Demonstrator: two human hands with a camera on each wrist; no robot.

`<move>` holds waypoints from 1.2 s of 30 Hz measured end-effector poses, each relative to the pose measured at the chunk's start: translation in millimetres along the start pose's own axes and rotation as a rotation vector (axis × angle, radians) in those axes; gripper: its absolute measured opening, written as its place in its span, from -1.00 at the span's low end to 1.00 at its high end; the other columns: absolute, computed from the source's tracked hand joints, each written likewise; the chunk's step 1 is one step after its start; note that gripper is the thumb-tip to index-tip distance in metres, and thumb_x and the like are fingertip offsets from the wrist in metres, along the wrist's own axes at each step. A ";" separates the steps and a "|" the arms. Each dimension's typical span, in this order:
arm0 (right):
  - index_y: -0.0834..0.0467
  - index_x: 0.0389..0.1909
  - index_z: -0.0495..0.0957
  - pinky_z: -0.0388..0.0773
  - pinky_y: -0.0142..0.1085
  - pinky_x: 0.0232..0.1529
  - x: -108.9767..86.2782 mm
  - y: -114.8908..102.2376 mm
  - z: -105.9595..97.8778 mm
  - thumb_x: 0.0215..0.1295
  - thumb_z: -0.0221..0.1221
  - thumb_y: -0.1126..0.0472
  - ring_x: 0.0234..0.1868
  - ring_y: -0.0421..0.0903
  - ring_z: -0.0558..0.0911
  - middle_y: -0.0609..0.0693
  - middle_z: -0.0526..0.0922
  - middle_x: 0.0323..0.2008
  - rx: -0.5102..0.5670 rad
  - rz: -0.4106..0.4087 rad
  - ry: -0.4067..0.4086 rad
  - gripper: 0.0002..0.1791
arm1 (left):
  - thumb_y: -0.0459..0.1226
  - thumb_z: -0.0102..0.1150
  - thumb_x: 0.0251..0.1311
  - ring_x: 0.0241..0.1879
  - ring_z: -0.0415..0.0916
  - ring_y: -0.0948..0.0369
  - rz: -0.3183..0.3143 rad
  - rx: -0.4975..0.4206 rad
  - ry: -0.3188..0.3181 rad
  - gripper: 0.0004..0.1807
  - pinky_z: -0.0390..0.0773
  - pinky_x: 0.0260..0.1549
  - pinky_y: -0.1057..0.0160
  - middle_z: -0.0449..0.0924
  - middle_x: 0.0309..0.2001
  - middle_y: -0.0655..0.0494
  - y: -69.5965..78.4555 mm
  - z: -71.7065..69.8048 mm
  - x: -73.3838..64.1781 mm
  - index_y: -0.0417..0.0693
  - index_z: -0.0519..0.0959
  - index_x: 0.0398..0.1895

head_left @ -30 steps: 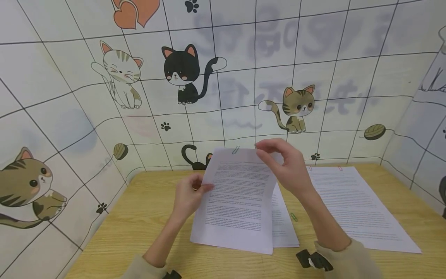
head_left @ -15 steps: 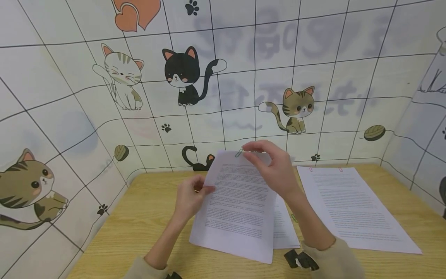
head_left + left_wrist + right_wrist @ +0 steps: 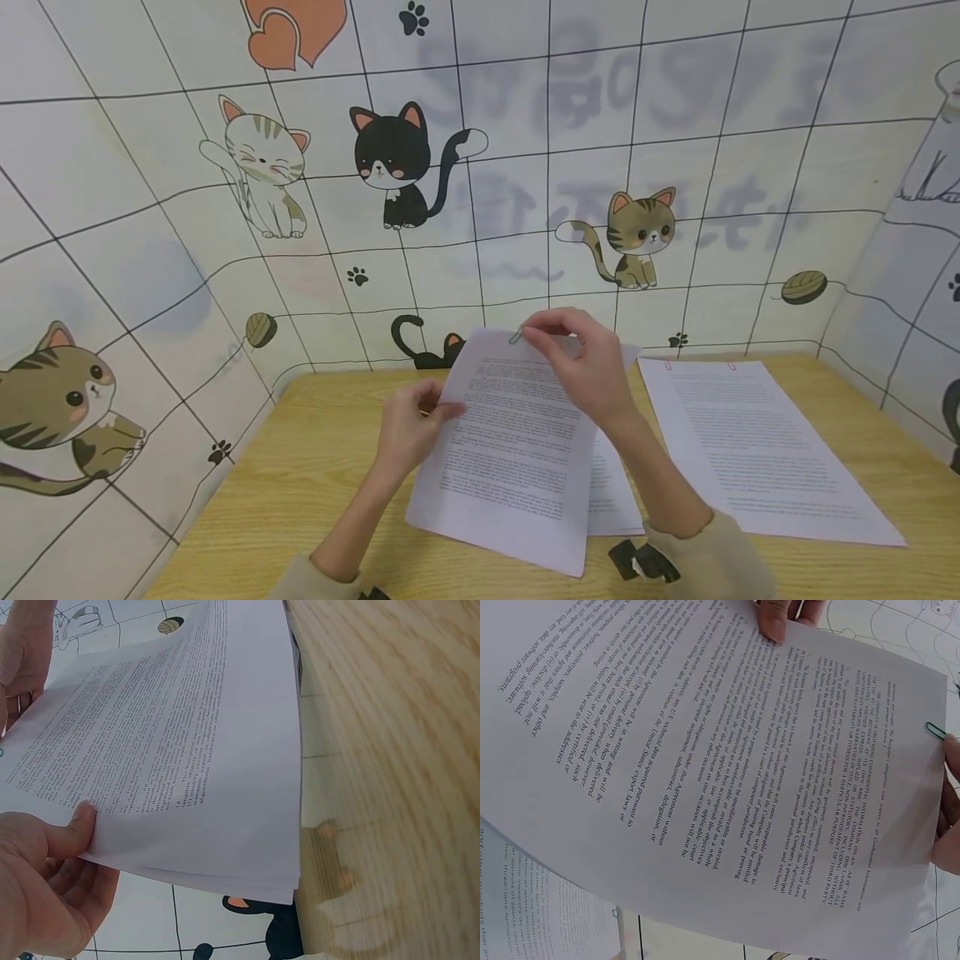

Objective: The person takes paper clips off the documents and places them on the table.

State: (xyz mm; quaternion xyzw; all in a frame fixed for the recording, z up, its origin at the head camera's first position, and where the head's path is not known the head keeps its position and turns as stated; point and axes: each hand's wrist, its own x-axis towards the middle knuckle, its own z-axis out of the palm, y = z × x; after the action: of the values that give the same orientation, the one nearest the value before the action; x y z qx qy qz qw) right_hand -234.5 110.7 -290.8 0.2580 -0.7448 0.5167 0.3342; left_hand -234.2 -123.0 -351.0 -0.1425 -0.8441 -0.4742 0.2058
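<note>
Right hand (image 3: 585,362) moved leftward, paperclip (image 3: 514,337) at its fingertips (image 3: 532,318).

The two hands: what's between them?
The head view shows printed sheets between the left hand and right hand, with a green paperclip at their top edge.

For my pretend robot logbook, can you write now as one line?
left fingers: pinch sheets, left edge | right fingers: pinch at green clip, top edge | right-hand paper: flat on table
</note>
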 end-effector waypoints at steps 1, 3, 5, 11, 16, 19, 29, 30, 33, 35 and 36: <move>0.18 -0.15 0.69 0.45 -0.39 -0.04 -0.5 0.0 0.3 0.29 0.35 0.33 -0.15 -0.16 0.59 -0.05 0.70 -0.21 0.003 0.004 -0.002 -0.86 | -0.48 0.46 0.04 -0.51 0.58 0.24 -0.001 -0.003 -0.001 -0.87 0.60 -0.52 0.31 0.67 -0.49 0.09 0.1 0.0 0.0 -0.17 0.67 -0.45; 0.18 -0.16 0.68 0.46 -0.40 -0.05 -1.3 -0.3 0.8 0.29 0.35 0.33 -0.15 -0.16 0.59 -0.05 0.70 -0.21 0.007 0.010 -0.002 -0.86 | -0.48 0.46 0.05 -0.52 0.58 0.24 -0.002 -0.008 -0.003 -0.87 0.60 -0.51 0.31 0.67 -0.49 0.10 0.0 -0.1 0.0 -0.17 0.67 -0.45; 0.19 -0.16 0.68 0.45 -0.41 -0.05 -1.9 -0.9 1.4 0.29 0.35 0.33 -0.16 -0.15 0.59 -0.04 0.70 -0.22 0.009 0.013 0.003 -0.87 | -0.49 0.46 0.05 -0.52 0.58 0.23 0.000 -0.011 -0.005 -0.87 0.61 -0.51 0.31 0.67 -0.50 0.09 0.1 -0.2 0.1 -0.17 0.67 -0.45; 0.20 -0.20 0.68 0.46 -0.44 -0.06 -2.4 -0.3 3.0 0.28 0.35 0.34 -0.18 -0.16 0.60 -0.04 0.70 -0.24 -0.007 -0.012 0.029 -0.89 | -0.49 0.46 0.03 -0.52 0.59 0.22 -0.009 -0.013 -0.012 -0.85 0.61 -0.51 0.31 0.67 -0.51 0.10 1.6 -0.3 -0.3 -0.16 0.66 -0.48; 0.20 -0.23 0.68 0.48 -0.43 -0.09 -1.9 1.3 4.1 0.26 0.37 0.36 -0.20 -0.17 0.61 -0.07 0.70 -0.26 -0.006 -0.052 0.050 -0.90 | -0.48 0.47 0.04 -0.52 0.58 0.24 -0.017 -0.003 -0.010 -0.85 0.60 -0.51 0.30 0.67 -0.50 0.11 1.4 0.0 -0.2 -0.14 0.66 -0.48; 0.20 -0.24 0.68 0.48 -0.43 -0.14 -2.0 1.2 4.9 0.25 0.36 0.37 -0.22 -0.16 0.58 -0.08 0.69 -0.27 0.004 -0.063 0.058 -0.91 | -0.48 0.47 0.04 -0.52 0.57 0.24 -0.023 0.002 -0.011 -0.85 0.60 -0.50 0.30 0.66 -0.50 0.12 1.2 -0.1 0.0 -0.14 0.66 -0.48; 0.19 -0.24 0.68 0.45 -0.46 -0.25 -3.7 1.6 8.1 0.28 0.34 0.39 -0.27 -0.14 0.52 -0.05 0.69 -0.27 0.032 -0.087 0.075 -0.92 | -0.48 0.45 0.07 -0.51 0.58 0.20 -0.057 -0.016 -0.021 -0.87 0.60 -0.52 0.30 0.66 -0.50 0.09 1.5 -1.7 0.0 -0.15 0.66 -0.47; 0.19 -0.25 0.68 0.44 -0.46 -0.25 -3.8 1.5 8.4 0.27 0.34 0.39 -0.27 -0.14 0.52 -0.05 0.69 -0.27 0.035 -0.090 0.078 -0.91 | -0.48 0.45 0.07 -0.51 0.58 0.20 -0.057 -0.017 -0.021 -0.87 0.60 -0.52 0.30 0.66 -0.50 0.09 1.5 -1.7 0.1 -0.16 0.66 -0.47; 0.17 -0.25 0.68 0.43 -0.45 -0.26 -4.1 2.3 9.7 0.28 0.34 0.37 -0.29 -0.15 0.51 -0.02 0.69 -0.27 0.042 -0.095 0.082 -0.92 | -0.48 0.45 0.07 -0.51 0.58 0.20 -0.059 -0.019 -0.022 -0.86 0.61 -0.52 0.30 0.66 -0.49 0.09 1.1 -1.7 0.3 -0.16 0.65 -0.47; 0.18 -0.25 0.67 0.43 -0.44 -0.26 -4.0 3.1 10.0 0.29 0.33 0.37 -0.29 -0.15 0.51 -0.02 0.69 -0.27 0.048 -0.094 0.081 -0.94 | -0.48 0.45 0.07 -0.51 0.58 0.21 -0.061 -0.018 -0.022 -0.86 0.61 -0.52 0.30 0.66 -0.49 0.09 0.5 -1.6 0.6 -0.15 0.65 -0.47; 0.19 -0.25 0.67 0.43 -0.43 -0.24 -3.8 3.1 9.9 0.30 0.32 0.36 -0.28 -0.15 0.52 -0.02 0.69 -0.27 0.051 -0.089 0.083 -0.94 | -0.48 0.45 0.07 -0.51 0.58 0.21 -0.061 -0.017 -0.022 -0.86 0.61 -0.52 0.30 0.66 -0.49 0.09 0.1 -1.6 0.7 -0.15 0.65 -0.47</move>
State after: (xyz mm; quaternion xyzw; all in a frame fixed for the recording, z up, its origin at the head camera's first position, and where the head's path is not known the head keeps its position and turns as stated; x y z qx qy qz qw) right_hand -236.6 102.6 -298.0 0.2775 -0.7047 0.5304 0.3809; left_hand -234.5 -124.2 -349.9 -0.1233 -0.8463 -0.4858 0.1808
